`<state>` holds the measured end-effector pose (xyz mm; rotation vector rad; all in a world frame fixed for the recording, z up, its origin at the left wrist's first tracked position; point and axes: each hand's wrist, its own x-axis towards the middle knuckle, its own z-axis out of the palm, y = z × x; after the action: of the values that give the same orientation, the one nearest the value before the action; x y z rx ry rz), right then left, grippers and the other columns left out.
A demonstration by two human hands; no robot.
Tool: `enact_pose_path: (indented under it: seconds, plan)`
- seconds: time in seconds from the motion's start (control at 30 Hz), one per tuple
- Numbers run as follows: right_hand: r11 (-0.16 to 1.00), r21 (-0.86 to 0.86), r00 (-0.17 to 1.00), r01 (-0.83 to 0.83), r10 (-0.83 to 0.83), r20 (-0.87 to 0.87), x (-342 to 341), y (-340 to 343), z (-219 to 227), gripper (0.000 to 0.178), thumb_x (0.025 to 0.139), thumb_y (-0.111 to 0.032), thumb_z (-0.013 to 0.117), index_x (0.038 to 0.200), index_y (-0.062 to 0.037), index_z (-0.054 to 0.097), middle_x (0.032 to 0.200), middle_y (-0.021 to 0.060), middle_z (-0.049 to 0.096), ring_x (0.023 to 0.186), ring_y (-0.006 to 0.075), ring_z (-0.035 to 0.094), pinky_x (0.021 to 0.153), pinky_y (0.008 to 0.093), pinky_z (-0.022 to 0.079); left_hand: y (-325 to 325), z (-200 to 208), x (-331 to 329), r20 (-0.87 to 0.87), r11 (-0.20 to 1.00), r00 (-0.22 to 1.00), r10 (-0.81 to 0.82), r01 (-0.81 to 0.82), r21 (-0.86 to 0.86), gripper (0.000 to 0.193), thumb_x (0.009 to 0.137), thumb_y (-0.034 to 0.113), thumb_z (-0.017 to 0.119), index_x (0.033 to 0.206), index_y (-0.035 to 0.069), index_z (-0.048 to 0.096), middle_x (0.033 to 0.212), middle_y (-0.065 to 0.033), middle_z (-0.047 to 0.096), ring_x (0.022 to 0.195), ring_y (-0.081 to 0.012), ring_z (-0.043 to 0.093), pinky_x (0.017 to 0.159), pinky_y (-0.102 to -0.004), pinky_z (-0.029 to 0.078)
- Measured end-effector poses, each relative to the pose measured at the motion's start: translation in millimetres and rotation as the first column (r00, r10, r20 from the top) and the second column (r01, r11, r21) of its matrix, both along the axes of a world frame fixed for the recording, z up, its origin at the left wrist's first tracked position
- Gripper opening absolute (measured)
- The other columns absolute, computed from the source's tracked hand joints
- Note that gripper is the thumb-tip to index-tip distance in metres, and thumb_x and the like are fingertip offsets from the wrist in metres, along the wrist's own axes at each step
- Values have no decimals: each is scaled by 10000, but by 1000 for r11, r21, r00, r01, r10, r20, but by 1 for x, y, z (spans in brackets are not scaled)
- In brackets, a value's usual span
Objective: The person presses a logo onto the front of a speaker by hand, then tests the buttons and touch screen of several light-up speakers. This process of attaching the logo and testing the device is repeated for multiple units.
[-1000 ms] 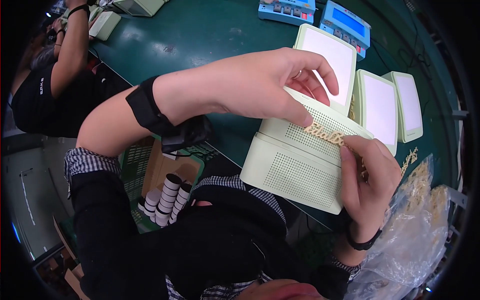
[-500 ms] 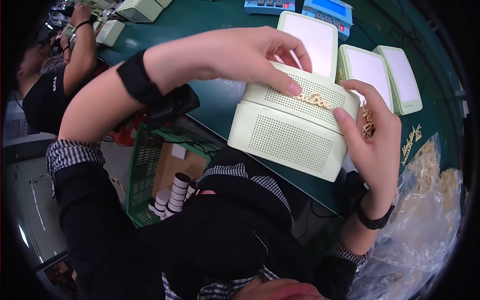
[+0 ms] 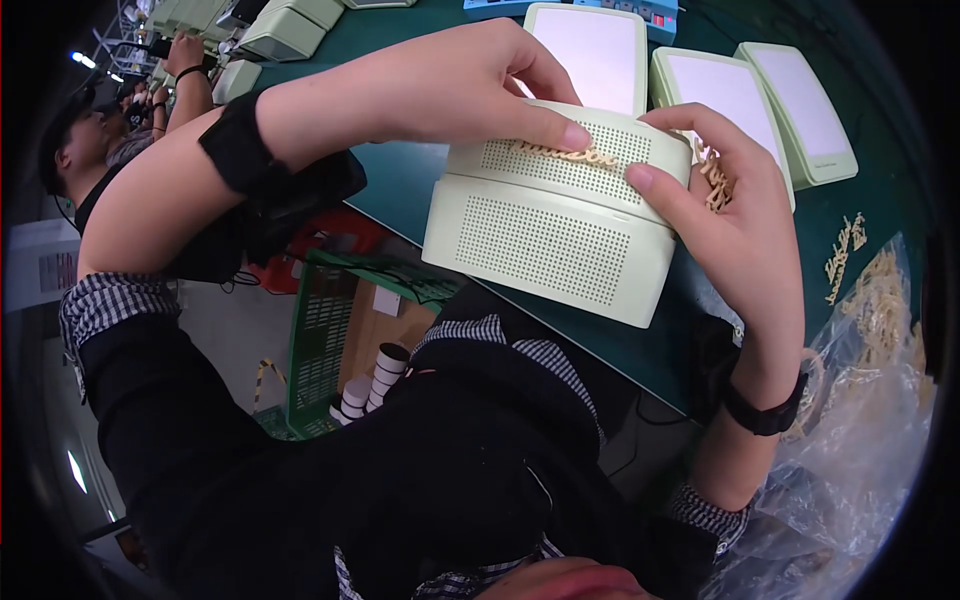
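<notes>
A pale green perforated housing (image 3: 545,240) lies tilted at the near edge of the table. A seam crosses it; whether it is one box or two I cannot tell. Gold script lettering (image 3: 597,158) rests on its upper grille. My left hand (image 3: 490,95) is closed over the far edge, its thumb pressed on the lettering and its other fingers partly hidden behind. Gripping the right end is my right hand (image 3: 745,200), its thumb just beyond the lettering's right end. More gold script pieces (image 3: 712,178) show in the crook of that hand, apparently held there.
Several pale green units with white panels (image 3: 588,55) stand behind the housing. Loose script pieces (image 3: 842,260) and a clear plastic bag (image 3: 850,430) lie at right. A green crate (image 3: 312,350) with white rolls stands below the table edge. Another person (image 3: 90,150) works at far left.
The hands and housing sit higher and further left in the picture, as the view has shifted. My left thumb has moved along the lettering, baring more of its left part.
</notes>
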<state>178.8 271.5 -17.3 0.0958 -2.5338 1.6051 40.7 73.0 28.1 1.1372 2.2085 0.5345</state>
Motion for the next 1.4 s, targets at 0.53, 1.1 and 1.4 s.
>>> enact_pose_path:
  seconds: [0.53,1.1,1.4]
  plan:
    - [1000,23,1000,-5,5,9,0,6,-13,287,892,-203,700,1089,-10,621,847,51,674,760,64,618,669,202,470,18,-5,-6,295,989,951,95,-56,-139,524,835,414,771,1117,-12,653,1017,-87,672,935,-151,622,779,-263,499]
    - [981,-170,993,93,-104,-54,-6,-1,-31,370,861,-272,717,1085,15,653,745,50,662,657,64,584,588,216,439,14,-18,-35,739,990,660,139,-103,-95,480,870,400,758,1124,14,627,996,-38,661,849,-80,618,711,-201,489]
    - [996,-61,998,63,-65,-24,-4,-9,-18,304,938,-175,652,1184,1,625,846,60,691,731,56,627,629,178,454,9,6,-21,496,995,865,78,-39,-88,474,878,398,747,1108,-4,647,964,-43,676,862,-97,623,712,-226,492]
